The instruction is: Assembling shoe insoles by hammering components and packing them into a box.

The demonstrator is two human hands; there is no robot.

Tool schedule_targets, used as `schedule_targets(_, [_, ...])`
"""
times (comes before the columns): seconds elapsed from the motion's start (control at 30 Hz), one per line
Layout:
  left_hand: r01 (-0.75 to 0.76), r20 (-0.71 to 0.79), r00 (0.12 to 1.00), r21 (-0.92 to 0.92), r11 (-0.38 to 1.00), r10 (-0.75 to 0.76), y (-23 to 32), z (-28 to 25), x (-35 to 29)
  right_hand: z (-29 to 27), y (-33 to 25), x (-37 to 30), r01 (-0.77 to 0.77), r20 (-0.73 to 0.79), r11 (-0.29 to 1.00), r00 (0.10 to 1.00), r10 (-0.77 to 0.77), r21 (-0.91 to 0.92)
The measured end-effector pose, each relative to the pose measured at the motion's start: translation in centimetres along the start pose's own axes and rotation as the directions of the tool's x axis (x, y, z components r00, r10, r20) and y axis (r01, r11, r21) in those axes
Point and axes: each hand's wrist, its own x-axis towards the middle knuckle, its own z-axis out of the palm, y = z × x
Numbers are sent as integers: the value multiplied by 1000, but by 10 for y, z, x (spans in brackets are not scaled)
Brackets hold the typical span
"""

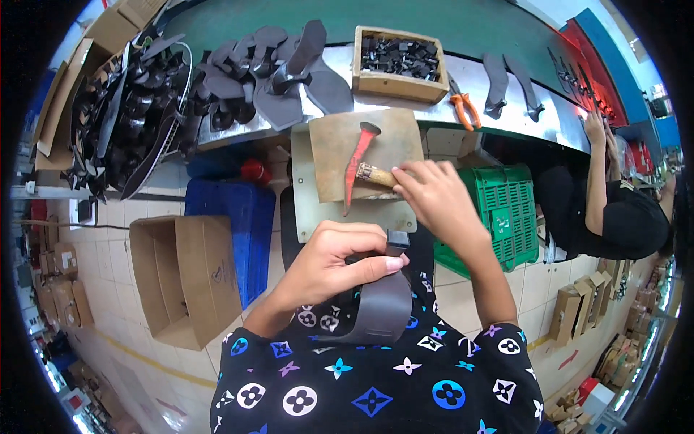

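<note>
Red and likely top-heavy, the hammer (353, 166) over the tan board (331, 145) is best held by its handle (377, 176), where right fingers (415, 175) close; left fingers (372, 270) clamp a flexible-looking grey sole (388, 307) near the torso.

Left strip of board (329, 166) open; hammer (354, 163) and right hand (437, 195) block middle and right. Behind, sole pile (278, 108), wooden box (401, 85), pliers (463, 108) obstruct; metal bench (555, 116) passable farther right.
</note>
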Motion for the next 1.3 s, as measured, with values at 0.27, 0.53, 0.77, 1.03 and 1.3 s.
schedule_targets(0.27, [209, 172, 972, -344, 915, -157, 10, 6, -9, -47, -11, -3, 140, -15, 426, 959, -283, 894])
schedule_targets(0.53, [236, 470, 883, -453, 859, 5, 6, 10, -4, -62, -19, 11, 389, -157, 302, 800, -579, 870])
schedule_targets(0.77, [142, 478, 873, -437, 888, 95, 11, 14, -11, -63, -37, 3, 465, -257, 277, 794, -551, 841])
schedule_targets(1.03, [82, 259, 964, -48, 995, -67, 25, 4, -10, -59, -13, -6, 369, -131, 488, 881, -454, 791])
schedule_targets(1.3, [35, -683, 468, 648, 760, 561, 17, -56, 87, -41, 136, -66, -581, -185, 746, 735, 652, 325])
